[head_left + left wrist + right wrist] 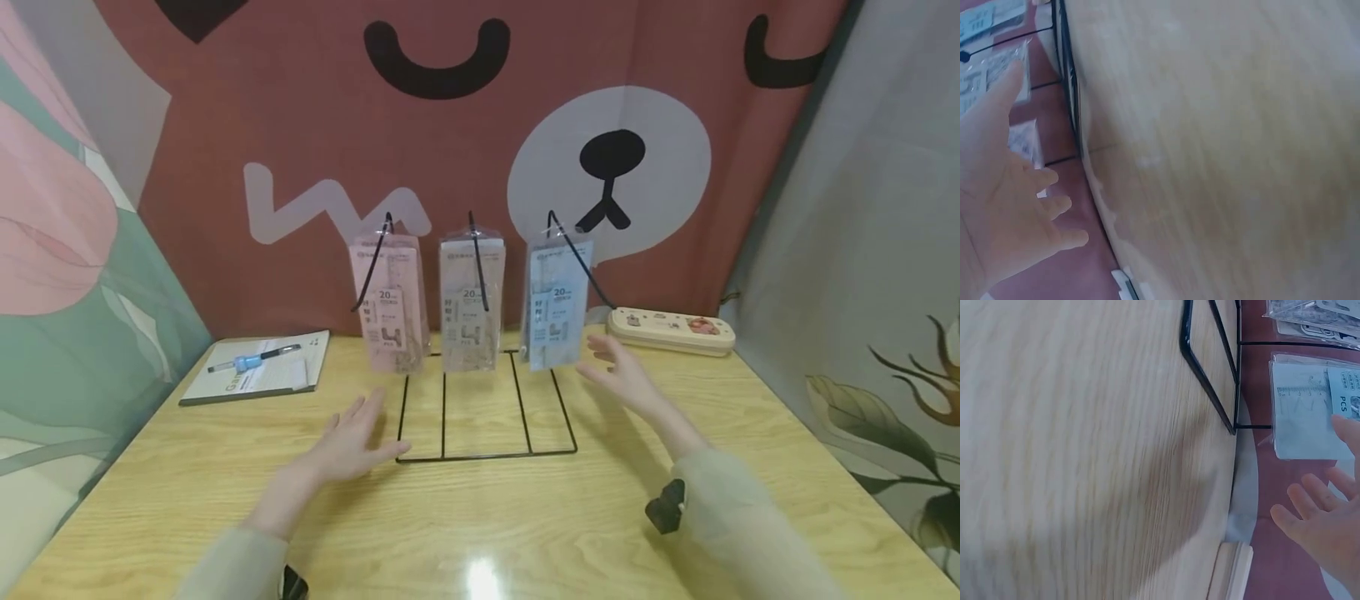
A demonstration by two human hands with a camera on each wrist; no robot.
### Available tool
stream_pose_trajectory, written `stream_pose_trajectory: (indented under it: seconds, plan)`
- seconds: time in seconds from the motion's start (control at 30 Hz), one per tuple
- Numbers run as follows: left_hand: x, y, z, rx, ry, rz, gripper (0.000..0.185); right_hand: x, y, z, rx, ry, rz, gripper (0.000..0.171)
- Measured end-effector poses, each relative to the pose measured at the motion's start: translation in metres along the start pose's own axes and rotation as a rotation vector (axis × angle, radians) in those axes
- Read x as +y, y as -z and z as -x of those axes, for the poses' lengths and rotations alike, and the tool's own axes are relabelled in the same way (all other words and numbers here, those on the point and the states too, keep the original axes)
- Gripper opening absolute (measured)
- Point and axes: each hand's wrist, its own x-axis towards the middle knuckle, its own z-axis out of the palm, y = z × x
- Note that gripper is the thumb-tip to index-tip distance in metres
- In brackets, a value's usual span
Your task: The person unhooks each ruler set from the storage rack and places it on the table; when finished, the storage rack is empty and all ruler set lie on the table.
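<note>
A black wire rack (487, 456) stands on the table, holding three clear packets on its hooks: a pink ruler set (390, 312), a greyish ruler set (471, 312) and a blue ruler set (558, 312). My left hand (348, 442) is beside the rack's front left corner, fingers spread and holding nothing; whether its thumb touches the wire I cannot tell. To the right of the blue packet, my right hand (626, 379) reaches forward with loose fingers and grips nothing. In the right wrist view, ruler marks show through the blue packet (1304, 412).
On the left lies a notebook (258, 387) with a blue and black pen (255, 358) on top. A cream pencil case (671, 332) sits at the back right, near my right hand. Behind the wooden table (480, 517) hangs a reddish-brown curtain (322, 100) with a bear print.
</note>
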Motion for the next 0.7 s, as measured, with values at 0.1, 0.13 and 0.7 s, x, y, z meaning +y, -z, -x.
stream_pose_trajectory:
  seconds: [0.1, 0.13, 0.7]
  plan:
    - [0.003, -0.004, -0.005, -0.033, -0.024, 0.004, 0.095, -0.001, -0.003, -0.004, 0.007, -0.026, -0.034, 0.057]
    - [0.003, -0.005, -0.007, -0.046, -0.029, 0.002, 0.094, -0.001, -0.004, -0.005, 0.013, -0.037, -0.048, 0.056]
    - [0.008, -0.011, -0.016, -0.164, -0.054, -0.091, 0.079, -0.002, -0.014, -0.010, 0.054, -0.078, -0.151, 0.043]
